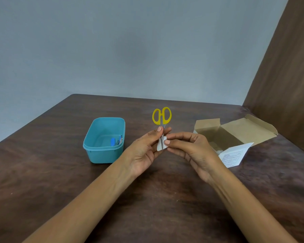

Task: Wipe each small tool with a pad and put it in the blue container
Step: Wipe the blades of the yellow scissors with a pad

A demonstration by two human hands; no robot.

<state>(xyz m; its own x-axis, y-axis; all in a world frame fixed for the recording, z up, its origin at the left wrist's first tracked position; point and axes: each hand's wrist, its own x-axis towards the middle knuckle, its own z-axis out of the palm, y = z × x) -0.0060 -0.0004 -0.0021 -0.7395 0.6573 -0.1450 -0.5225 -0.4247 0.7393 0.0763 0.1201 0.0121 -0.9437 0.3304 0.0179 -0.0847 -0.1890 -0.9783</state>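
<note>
Holding the scissors (162,120) upright over the middle of the worktop (60,181), yellow handles up, the left hand (146,149) has its grip pinched on the shank just under the handles. Right hand (188,149) pinches a white pad (159,146) folded around the blades. At about 10 o'clock from the hands sits the blue container (104,140), with a couple of small tools (116,141) inside, hard to tell which. Over at 2 o'clock there's an open cardboard box (235,135).

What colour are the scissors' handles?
Yellow, clearest in the head view: the scissors stand handles-up above both hands.
</note>
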